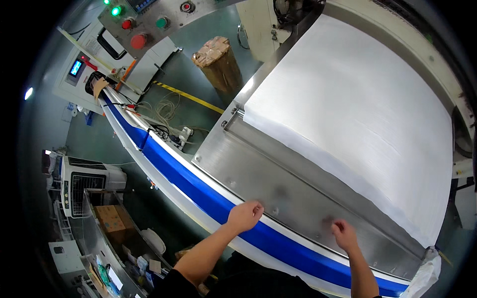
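My left hand (246, 216) is over the front edge of a steel plate (258, 171), beside a long blue strip (194, 191). Its fingers are curled together. Farther right, my right hand (344, 235) hovers over the same plate, its fingers drawn into a pinch. Whatever either hand may hold is hidden or too small to make out. Beyond the plate lies a wide white sheet (355, 116), its near edge bending down toward the steel. Neither hand touches that sheet. At the right end hangs a crumpled whitish piece of film or plastic (428, 269).
A control panel (149, 22) with red and green buttons stands at upper left. Behind the plate is a brown wrapped roll (218, 62) on the floor. Cables (168, 108) lie beyond the blue strip. At lower left are a cart (90, 218), a cardboard box (110, 218) and an air cooler (89, 184).
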`<move>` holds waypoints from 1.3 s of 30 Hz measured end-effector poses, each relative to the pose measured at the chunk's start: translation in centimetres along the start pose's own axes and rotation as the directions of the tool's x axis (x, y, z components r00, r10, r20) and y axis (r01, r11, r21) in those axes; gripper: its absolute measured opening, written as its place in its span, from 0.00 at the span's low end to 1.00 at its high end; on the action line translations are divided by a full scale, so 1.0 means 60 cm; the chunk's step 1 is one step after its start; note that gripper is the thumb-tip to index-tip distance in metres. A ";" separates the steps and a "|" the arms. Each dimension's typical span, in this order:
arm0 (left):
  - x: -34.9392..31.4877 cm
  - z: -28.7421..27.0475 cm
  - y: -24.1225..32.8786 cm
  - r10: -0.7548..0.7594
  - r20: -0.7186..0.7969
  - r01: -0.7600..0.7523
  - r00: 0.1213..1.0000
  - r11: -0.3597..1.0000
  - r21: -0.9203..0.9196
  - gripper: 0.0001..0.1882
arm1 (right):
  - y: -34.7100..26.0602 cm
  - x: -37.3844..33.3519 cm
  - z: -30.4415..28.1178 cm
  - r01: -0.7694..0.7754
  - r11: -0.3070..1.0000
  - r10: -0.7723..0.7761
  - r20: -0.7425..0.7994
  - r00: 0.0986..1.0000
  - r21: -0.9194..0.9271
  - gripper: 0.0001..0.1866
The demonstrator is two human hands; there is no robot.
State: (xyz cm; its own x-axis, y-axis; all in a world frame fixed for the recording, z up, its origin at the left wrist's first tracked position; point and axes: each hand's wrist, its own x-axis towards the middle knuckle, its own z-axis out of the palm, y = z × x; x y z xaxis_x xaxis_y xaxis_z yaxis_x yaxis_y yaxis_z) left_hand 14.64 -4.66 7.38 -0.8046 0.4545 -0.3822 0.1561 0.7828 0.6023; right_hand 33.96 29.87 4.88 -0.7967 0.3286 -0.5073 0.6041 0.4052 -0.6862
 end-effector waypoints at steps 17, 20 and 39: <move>0.337 -0.324 0.093 0.406 -0.657 -0.495 0.636 0.867 0.056 0.05 | -0.347 0.214 0.181 0.399 0.893 -0.360 0.202 0.911 -0.207 0.13; 0.351 -0.213 0.038 0.386 -0.451 -0.392 0.805 0.916 0.084 0.08 | -0.344 0.229 0.143 0.316 0.941 -0.298 0.146 0.943 -0.118 0.12; 0.286 -0.054 -0.066 0.453 -0.392 -0.366 0.801 0.888 0.279 0.20 | -0.528 0.518 0.149 0.561 0.818 -0.572 -0.073 0.817 -0.131 0.08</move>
State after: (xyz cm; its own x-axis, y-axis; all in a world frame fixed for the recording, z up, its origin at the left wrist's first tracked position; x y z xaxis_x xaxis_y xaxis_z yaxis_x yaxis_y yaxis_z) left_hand -1.63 -1.35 0.70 -0.7980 0.5522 0.2415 0.5929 0.6473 0.4791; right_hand -10.14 19.61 6.20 -0.9950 0.0988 0.0160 0.0498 0.6272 -0.7772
